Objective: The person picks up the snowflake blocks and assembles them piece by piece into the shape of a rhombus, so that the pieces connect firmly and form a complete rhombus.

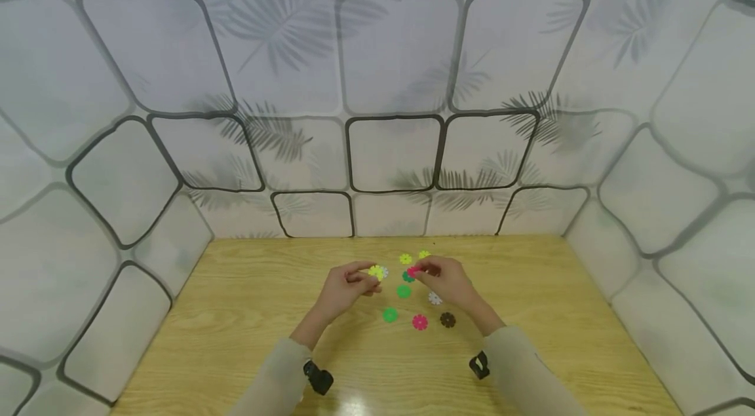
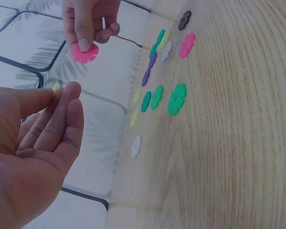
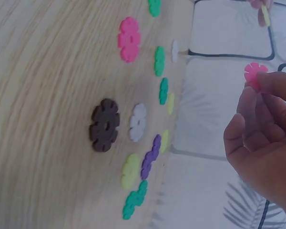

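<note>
My left hand [image 1: 343, 288] pinches a yellow flower-shaped interlocking disc [image 1: 375, 272] between thumb and fingers, above the table. Only a sliver of that disc [image 2: 56, 88] shows in the left wrist view. Opposite it, my right hand [image 1: 451, 282] pinches a pink interlocking disc [image 3: 255, 74] by its edge, held upright with notches showing. The two held discs are apart. Under and between the hands, loose discs lie flat on the table: a white disc [image 2: 136, 146], green discs [image 1: 390, 315], a second pink disc [image 1: 420, 322] and a brown disc [image 1: 447, 320].
Purple discs [image 3: 151, 156], more yellow discs [image 1: 406, 259] and another white disc [image 3: 138, 122] lie near the right hand. The wooden table [image 1: 236, 337] meets a patterned backdrop [image 1: 389, 154] at the back and both sides. Wrist cameras [image 1: 318, 377] sit at both cuffs.
</note>
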Tool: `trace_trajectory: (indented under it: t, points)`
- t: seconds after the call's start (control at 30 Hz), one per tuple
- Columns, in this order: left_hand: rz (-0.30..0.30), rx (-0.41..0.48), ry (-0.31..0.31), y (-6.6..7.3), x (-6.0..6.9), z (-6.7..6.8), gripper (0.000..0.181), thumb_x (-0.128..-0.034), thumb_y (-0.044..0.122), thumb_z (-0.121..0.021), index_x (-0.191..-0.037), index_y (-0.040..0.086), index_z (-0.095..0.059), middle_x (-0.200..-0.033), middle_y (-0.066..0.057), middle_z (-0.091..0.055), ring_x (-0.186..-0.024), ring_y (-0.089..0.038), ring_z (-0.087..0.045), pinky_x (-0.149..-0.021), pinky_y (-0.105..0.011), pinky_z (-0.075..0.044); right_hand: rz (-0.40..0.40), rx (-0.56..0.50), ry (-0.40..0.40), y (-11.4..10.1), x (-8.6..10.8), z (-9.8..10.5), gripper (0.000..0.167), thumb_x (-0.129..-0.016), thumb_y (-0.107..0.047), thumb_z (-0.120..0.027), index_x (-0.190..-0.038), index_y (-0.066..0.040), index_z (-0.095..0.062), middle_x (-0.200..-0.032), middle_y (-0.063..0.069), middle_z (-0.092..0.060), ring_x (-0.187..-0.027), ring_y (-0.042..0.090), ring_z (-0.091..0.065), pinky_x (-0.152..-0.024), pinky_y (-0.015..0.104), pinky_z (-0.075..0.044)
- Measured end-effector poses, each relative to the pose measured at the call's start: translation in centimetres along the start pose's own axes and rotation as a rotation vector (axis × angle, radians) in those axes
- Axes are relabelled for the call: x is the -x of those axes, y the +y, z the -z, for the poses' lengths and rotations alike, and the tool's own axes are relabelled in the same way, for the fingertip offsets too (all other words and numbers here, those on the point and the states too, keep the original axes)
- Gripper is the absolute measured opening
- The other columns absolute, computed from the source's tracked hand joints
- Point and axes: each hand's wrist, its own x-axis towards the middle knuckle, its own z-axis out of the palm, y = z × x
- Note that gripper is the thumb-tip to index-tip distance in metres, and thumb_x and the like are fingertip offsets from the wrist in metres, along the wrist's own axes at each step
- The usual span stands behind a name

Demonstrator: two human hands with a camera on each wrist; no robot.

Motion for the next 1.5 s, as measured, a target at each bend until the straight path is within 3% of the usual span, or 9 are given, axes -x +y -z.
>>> trace_trajectory:
  t: [0.13, 0.3, 0.53, 0.67, 1.03, 1.33, 1.5]
  points:
    - [0.003, 0.020, -0.015, 0.6, 0.1, -0.2, 0.044, -0.1023, 0.007, -0.069, -0.145, 0.001, -0.061, -0.105, -0.027, -0.078, -0.090, -0.022, -0.080, -0.086, -0.039, -0.066, 0.028, -0.010, -0.017, -0.9, 0.0, -0.1, 0.011, -0.101, -0.019, -0.073, -0.109, -0.013, -0.078, -0.101, 0.004, -0.078, -0.081, 0.012, -0.067, -0.067, 0.025, -0.056]
    - [0.004, 0.031, -0.026, 0.8, 0.1, -0.5, 0.040, -0.1031, 0.006, -0.067, -0.143, -0.001, -0.063, -0.107, -0.030, -0.077, -0.090, -0.019, -0.080, -0.087, -0.041, -0.066, 0.059, -0.030, -0.051, -1.5, -0.1, -0.4, 0.010, -0.103, -0.021, -0.071, -0.108, -0.016, -0.077, -0.100, 0.003, -0.078, -0.084, 0.030, -0.072, -0.067, 0.025, -0.056]
    - [0.003, 0.039, -0.068, 1.1, 0.2, -0.6, 0.042, -0.1045, 0.006, -0.065, -0.145, -0.002, -0.061, -0.116, -0.035, -0.072, -0.098, -0.029, -0.080, -0.094, -0.053, -0.063, 0.090, -0.057, -0.078, -2.0, -0.1, -0.5, 0.011, -0.105, -0.024, -0.069, -0.109, -0.016, -0.076, -0.101, 0.012, -0.078, -0.073, 0.007, -0.066, -0.064, 0.026, -0.057]
    - [0.000, 0.039, -0.089, 1.1, 0.1, -0.5, 0.042, -0.1051, 0.008, -0.064, -0.146, -0.002, -0.059, -0.118, -0.035, -0.072, -0.100, -0.030, -0.079, -0.093, -0.049, -0.063, 0.092, -0.042, -0.077, -2.5, -0.1, -0.5, 0.010, -0.105, -0.022, -0.069, -0.109, -0.017, -0.076, -0.095, 0.005, -0.076, -0.071, 0.008, -0.065, -0.062, 0.027, -0.057]
    - [-0.001, 0.062, -0.113, 1.6, 0.2, -0.5, 0.044, -0.1054, 0.011, -0.064, -0.147, -0.002, -0.058, -0.119, -0.037, -0.071, -0.098, -0.020, -0.080, -0.088, -0.033, -0.065, 0.143, -0.029, -0.084, -3.2, 0.0, -0.5, 0.009, -0.105, -0.019, -0.068, -0.107, -0.015, -0.076, -0.088, 0.004, -0.074, -0.067, 0.005, -0.062, -0.061, 0.025, -0.056]
    - [0.004, 0.065, -0.110, 1.7, 0.2, -0.5, 0.044, -0.1058, 0.011, -0.064, -0.147, -0.001, -0.058, -0.120, -0.035, -0.071, -0.099, -0.021, -0.080, -0.089, -0.035, -0.065, 0.164, -0.003, -0.077, -3.3, 0.2, -0.6, 0.008, -0.104, -0.018, -0.069, -0.107, -0.016, -0.076, -0.093, -0.002, -0.075, -0.071, 0.007, -0.063, -0.063, 0.025, -0.056]
    - [0.006, 0.059, -0.114, 1.7, 0.2, -0.6, 0.044, -0.1059, 0.011, -0.064, -0.147, -0.001, -0.058, -0.119, -0.034, -0.072, -0.100, -0.022, -0.080, -0.092, -0.041, -0.064, 0.172, -0.003, -0.078, -3.5, 0.2, -0.5, 0.008, -0.104, -0.016, -0.069, -0.107, -0.015, -0.076, -0.094, 0.000, -0.075, -0.071, 0.014, -0.066, -0.062, 0.025, -0.055]
